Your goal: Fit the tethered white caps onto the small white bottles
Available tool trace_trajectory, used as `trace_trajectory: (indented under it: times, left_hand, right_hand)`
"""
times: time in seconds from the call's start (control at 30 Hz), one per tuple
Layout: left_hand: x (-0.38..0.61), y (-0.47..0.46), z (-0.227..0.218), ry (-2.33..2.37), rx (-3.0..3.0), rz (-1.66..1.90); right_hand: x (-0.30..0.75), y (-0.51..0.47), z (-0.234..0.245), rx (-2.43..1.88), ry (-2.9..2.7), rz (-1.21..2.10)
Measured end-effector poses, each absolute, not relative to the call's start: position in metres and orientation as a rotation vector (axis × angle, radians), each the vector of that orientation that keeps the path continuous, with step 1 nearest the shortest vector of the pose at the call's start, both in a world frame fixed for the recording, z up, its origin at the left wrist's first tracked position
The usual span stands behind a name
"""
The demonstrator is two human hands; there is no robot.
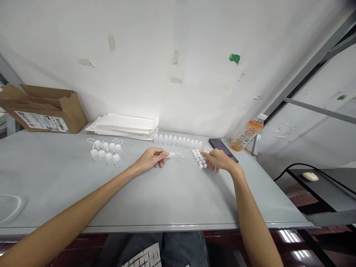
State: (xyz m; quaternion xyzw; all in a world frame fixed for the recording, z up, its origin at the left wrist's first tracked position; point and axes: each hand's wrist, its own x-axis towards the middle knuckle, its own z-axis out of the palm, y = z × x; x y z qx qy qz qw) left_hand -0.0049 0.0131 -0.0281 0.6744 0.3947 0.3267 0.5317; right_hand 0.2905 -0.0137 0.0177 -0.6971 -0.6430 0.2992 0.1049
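Note:
My left hand (152, 157) is closed, its thumb and fingers pinching a small white plastic bottle (171, 154) laid on its side. A thin white loop strap (179, 154) trails from the bottle's right end. My right hand (221, 160) is over a cluster of small white caps (199, 160), its index finger stretched out to touch them and the other fingers loosely bent. Behind both hands runs a row of small white bottles without caps (178, 141). On the left, several capped white bottles (105, 157) with loop straps stand together.
A stack of white sheets (125, 124) lies against the wall, beside an open cardboard box (52, 111). A phone (224, 149) and an orange drink bottle (249, 133) are at the right. A white cord (16, 207) curves at the far left of the grey table (167, 200).

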Motion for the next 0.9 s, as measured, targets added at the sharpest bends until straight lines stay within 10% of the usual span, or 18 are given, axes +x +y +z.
trace_trajectory:
  times: [0.9]
  left_hand:
    - [-0.0049, 0.0125, -0.0278, 0.945, 1.630, 0.773]
  right_hand:
    - [0.2823, -0.0114, 0.0129, -1.920, -1.856, 0.948]
